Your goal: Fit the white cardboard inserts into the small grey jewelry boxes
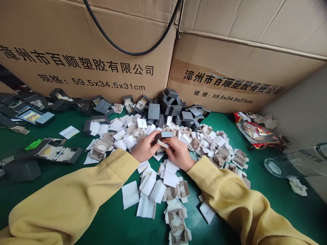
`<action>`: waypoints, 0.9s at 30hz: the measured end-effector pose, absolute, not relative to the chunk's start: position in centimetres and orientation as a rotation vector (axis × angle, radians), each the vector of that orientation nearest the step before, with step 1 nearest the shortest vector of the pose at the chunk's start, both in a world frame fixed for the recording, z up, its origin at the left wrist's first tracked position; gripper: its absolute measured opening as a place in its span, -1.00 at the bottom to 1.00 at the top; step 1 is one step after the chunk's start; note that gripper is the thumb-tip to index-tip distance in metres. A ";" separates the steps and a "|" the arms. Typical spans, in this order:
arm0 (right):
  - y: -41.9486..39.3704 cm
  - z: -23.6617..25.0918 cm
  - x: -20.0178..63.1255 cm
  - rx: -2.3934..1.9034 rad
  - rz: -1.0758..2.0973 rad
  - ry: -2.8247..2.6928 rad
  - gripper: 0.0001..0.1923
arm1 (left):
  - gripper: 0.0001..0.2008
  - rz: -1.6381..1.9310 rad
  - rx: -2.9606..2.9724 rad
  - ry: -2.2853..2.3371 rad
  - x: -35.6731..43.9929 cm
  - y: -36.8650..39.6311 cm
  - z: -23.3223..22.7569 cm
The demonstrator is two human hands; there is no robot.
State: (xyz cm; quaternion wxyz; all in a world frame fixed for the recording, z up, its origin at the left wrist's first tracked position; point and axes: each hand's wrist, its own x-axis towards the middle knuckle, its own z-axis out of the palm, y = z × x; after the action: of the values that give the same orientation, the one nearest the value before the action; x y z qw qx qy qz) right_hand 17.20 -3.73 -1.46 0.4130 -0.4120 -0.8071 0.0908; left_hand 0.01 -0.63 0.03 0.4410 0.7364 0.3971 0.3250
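Both hands meet at the middle of a green table [255,190]. My left hand [145,148] and my right hand [178,153] together grip a small grey box [163,135], with a white insert showing at its underside. Both arms wear yellow sleeves. Under and around the hands lies a heap of white paper cards and beige cardboard inserts [153,190]. Just beyond the hands sits a pile of small grey boxes [171,109].
Two large cardboard cartons [76,44] with printed characters stand along the back, a black cable [133,51] hanging over them. Open grey boxes [56,153] lie at the left. A red snack bag [255,134] and a tipped clear glass jar [293,163] lie at the right.
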 end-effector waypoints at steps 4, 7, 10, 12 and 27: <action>-3.6 -1.6 17.2 -1.045 0.217 -2.029 -0.81 | -0.58 0.809 1.817 0.986 0.1 -0.5 -0.3; -3.6 -1.7 17.2 -1.054 0.215 -2.029 -0.79 | -0.58 0.832 1.820 1.035 0.0 -0.4 -0.7; -3.8 -1.4 17.2 -1.020 0.172 -2.003 -0.77 | -0.61 0.860 1.807 1.115 0.0 -0.3 -0.8; -3.9 -1.0 17.3 -0.993 0.095 -1.980 -0.78 | -0.63 0.882 1.767 1.155 -0.1 -0.2 -0.8; -3.5 -1.0 17.1 -1.003 -0.116 -2.450 -0.69 | -0.60 0.967 1.563 1.078 0.0 -0.1 -0.3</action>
State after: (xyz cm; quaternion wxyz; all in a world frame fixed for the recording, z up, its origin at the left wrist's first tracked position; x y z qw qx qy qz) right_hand 17.05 -3.48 -0.98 0.2434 -0.3671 -0.8967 -0.0425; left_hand -0.03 -0.05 -0.34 0.4841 0.6418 0.4428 0.3971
